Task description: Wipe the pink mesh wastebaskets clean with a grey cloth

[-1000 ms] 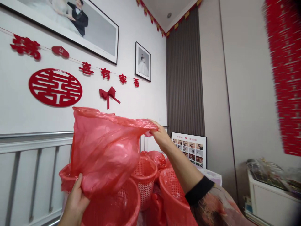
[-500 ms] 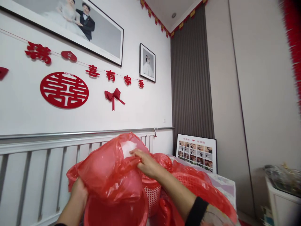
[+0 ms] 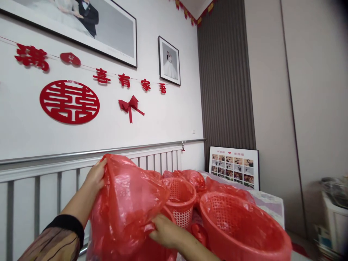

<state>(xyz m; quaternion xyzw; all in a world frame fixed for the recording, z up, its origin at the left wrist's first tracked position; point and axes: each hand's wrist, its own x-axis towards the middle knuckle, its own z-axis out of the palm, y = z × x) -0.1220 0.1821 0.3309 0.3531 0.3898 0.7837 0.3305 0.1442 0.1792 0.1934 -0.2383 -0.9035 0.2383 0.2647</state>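
Observation:
A thin red plastic bag [image 3: 130, 192] hangs between my two hands, see-through in places. My left hand [image 3: 99, 173] is closed on its upper left edge, held up beside the radiator. Lower down, my right hand [image 3: 164, 232] pinches the bag's right side. Behind the bag, partly hidden, stands a red plastic tub [image 3: 170, 214]. To its right is a small red basket [image 3: 181, 206] with a holed wall and a red liner. A large oval red basket [image 3: 246, 250], also lined with red plastic, stands at the right front.
More crumpled red plastic [image 3: 194, 179] lies behind the baskets on a table with a patterned cloth [image 3: 268, 203]. A white radiator [image 3: 24, 203] runs along the wall. A photo board [image 3: 234, 166] leans at the back; a white cabinet [image 3: 337, 217] is far right.
My left hand has risen to the bag's top edge, and my right hand has moved down. The bag now hangs taller and nearer. The view has shifted, showing more of the oval basket.

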